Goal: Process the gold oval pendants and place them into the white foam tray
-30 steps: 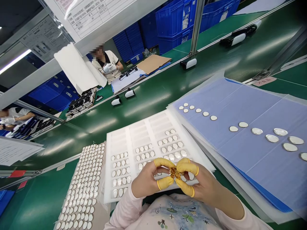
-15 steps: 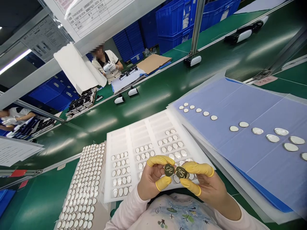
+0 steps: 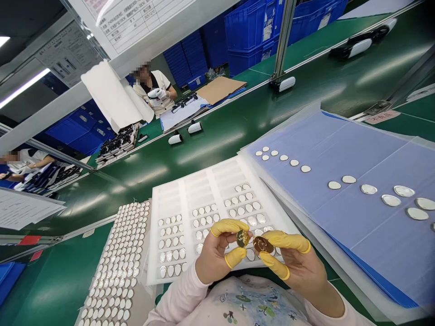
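Held two gold discs just above the near edge of the white foam tray (image 3: 190,181), close to the chest. Pinched the left disc (image 3: 242,237) in the left hand (image 3: 214,256), with capped fingers (image 3: 228,225) clenched on its rim. Gripped the right disc (image 3: 263,245) the same way in the right hand (image 3: 299,267), face tilted up to the light. Kept the pair just beside each other; could not tell whether touching.

Judged best done by holding the rims only, keeping the yellow caps off the marked faces and turning each disc slowly under the light. Judged wise also to stay over the tray, to catch any slip on foam rather than on the green desk (image 3: 68,280).

Against half a second before: showed both faces flat and side by side then, and since turned the left disc more edge-on and laid the right one flatter, catching a coppery glint. A second before, pressed the pair together between both hands. Saw no change in the silver discs (image 3: 369,189) on the blue sheet (image 3: 340,149).
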`<action>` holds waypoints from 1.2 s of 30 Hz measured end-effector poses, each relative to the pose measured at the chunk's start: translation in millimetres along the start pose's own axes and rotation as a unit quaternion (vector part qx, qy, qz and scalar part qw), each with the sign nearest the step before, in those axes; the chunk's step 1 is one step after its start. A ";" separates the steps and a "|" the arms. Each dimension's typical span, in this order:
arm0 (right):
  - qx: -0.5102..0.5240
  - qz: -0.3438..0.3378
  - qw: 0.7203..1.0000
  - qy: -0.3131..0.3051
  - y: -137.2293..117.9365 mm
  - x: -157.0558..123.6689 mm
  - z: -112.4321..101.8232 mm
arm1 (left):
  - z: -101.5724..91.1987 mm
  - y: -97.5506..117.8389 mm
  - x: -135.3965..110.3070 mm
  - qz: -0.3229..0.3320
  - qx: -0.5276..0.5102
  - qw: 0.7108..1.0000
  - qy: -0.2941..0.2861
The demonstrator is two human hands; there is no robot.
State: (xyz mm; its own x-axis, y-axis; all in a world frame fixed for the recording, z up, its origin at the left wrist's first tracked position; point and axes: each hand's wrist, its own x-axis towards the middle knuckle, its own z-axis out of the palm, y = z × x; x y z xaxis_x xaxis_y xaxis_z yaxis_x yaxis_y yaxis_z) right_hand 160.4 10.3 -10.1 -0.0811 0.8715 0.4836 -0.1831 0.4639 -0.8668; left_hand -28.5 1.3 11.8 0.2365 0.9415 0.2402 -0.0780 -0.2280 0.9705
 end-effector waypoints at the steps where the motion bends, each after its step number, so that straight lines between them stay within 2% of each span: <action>1: 0.000 0.002 1.000 0.004 1.3 0.1 -0.8 | -2.3 0.7 1.6 -0.016 0.039 0.999 -0.003; 3: -0.006 0.008 1.000 0.023 5.4 -0.6 -3.4 | -9.4 1.9 6.6 -0.044 0.149 0.988 -0.006; 5: -0.024 0.020 0.998 0.057 10.6 -2.4 -6.9 | -19.2 1.8 14.8 -0.059 0.281 0.958 -0.016; 9: -0.076 0.074 0.989 0.104 18.9 -7.3 -15.0 | -40.7 -6.5 45.1 -0.094 0.494 0.858 -0.102; 12: -0.094 0.099 0.985 0.108 21.6 -9.6 -19.1 | -51.8 -22.8 78.0 -0.123 0.564 0.800 -0.162; 16: -0.102 0.103 0.984 0.100 22.7 -11.2 -22.9 | -53.5 -51.6 117.0 -0.119 0.597 0.771 -0.186; 19: -0.109 0.096 0.985 0.095 23.0 -12.5 -27.8 | -47.8 -68.0 133.1 -0.114 0.620 0.748 -0.206; 22: -0.121 0.093 0.983 0.101 22.7 -14.0 -33.3 | -43.7 -76.0 140.4 -0.106 0.634 0.734 -0.219; 26: -0.132 0.107 0.980 0.107 23.6 -14.5 -35.6 | -45.6 -79.5 145.3 -0.105 0.639 0.729 -0.224; 36: -0.126 0.071 0.985 0.089 25.0 -6.7 -25.0 | -55.5 -78.7 144.5 -0.086 0.592 0.755 -0.267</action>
State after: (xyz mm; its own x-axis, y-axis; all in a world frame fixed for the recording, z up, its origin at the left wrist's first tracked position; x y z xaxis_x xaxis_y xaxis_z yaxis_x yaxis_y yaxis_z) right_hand 180.9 20.0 -38.0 0.0895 0.9341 0.3456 0.0692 0.3404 -0.9377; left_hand -42.0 169.0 -31.0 0.5258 0.8202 -0.2254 0.8450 -0.4730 0.2495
